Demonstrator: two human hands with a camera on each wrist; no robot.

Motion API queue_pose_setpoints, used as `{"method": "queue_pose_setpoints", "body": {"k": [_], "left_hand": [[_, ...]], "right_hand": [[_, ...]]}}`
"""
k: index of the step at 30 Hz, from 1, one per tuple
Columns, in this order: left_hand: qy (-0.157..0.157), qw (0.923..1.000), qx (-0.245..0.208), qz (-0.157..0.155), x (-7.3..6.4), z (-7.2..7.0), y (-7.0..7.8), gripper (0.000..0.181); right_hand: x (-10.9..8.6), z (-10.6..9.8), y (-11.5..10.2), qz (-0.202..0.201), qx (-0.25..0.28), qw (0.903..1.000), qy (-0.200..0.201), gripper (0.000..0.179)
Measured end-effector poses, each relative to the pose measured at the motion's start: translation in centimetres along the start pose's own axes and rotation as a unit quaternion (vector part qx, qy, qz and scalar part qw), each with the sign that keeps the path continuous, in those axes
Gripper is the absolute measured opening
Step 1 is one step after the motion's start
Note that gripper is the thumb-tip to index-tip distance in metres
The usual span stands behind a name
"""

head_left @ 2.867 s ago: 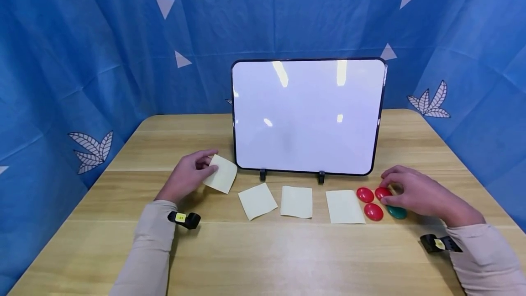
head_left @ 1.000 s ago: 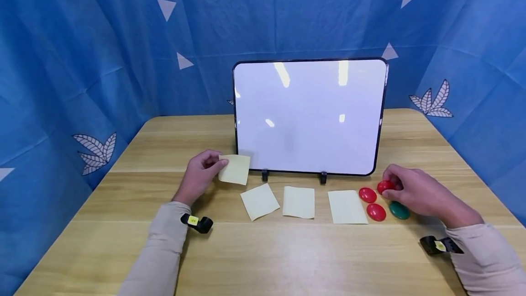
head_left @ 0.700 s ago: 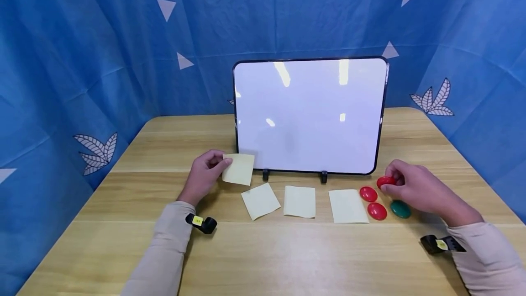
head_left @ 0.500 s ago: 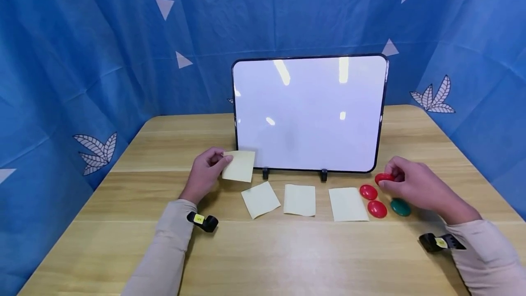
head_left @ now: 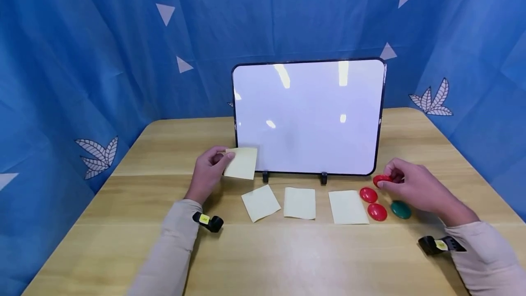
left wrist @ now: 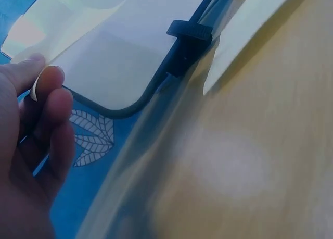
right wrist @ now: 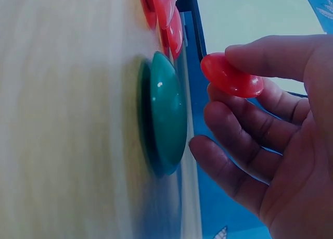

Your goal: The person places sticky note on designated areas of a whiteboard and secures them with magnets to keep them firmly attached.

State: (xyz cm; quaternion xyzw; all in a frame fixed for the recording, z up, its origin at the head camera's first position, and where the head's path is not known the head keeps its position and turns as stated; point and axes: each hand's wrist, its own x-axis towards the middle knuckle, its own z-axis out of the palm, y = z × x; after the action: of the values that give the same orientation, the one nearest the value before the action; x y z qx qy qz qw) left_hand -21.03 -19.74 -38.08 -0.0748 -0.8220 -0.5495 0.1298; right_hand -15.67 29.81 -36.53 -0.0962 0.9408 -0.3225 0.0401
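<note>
I see two pinches.
Left hand (head_left: 207,171) grips a yellow note (head_left: 242,164) extending rightward before the whiteboard (head_left: 308,118); right hand (head_left: 418,187) grips a red disc (head_left: 381,180), long axis roughly sideways.

Three notes (head_left: 299,203) lie before the board (head_left: 308,118), left of discs (head_left: 377,212).

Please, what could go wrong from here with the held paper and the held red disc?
The left hand pinches the square pale-yellow paper note by one side, so its free part might bend against the black-framed whiteboard.

The right hand pinches the round glossy red disc; its smooth surface might slip, and it could knock the two similar red discs nearby.
</note>
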Motion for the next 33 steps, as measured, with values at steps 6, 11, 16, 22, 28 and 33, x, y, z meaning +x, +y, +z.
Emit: {"method": "queue_pose_setpoints", "body": {"k": [6,11,16,22,28,33], "left_hand": [[-0.01,0.9999,-0.008,-0.011,0.2,0.3,-0.1,0.036],[-0.006,0.9996,-0.025,0.007,0.8,0.3,0.0,0.036],[-0.004,0.9991,-0.041,0.01,1.3,0.6,0.4,0.036],[0.005,0.9983,-0.055,0.02,1.8,1.1,0.7,0.036],[0.013,0.997,-0.071,0.028,2.1,1.6,1.0,0.033],[0.014,0.9972,-0.067,0.03,2.3,2.0,1.6,0.033]], "right_hand": [[-0.2,0.4,0.4,-0.007,-0.005,1.0,0.002,0.029],[-0.1,0.5,0.4,-0.007,0.001,1.0,0.005,0.027],[-0.1,0.4,0.2,0.0,0.01,0.9999,0.005,0.025],[-0.1,0.2,0.0,-0.004,0.015,0.9998,0.008,0.021],[-0.1,0.2,-0.1,-0.004,0.018,0.9998,0.007,0.021],[-0.1,0.2,-0.2,-0.003,0.019,0.9998,0.002,0.021]]}}
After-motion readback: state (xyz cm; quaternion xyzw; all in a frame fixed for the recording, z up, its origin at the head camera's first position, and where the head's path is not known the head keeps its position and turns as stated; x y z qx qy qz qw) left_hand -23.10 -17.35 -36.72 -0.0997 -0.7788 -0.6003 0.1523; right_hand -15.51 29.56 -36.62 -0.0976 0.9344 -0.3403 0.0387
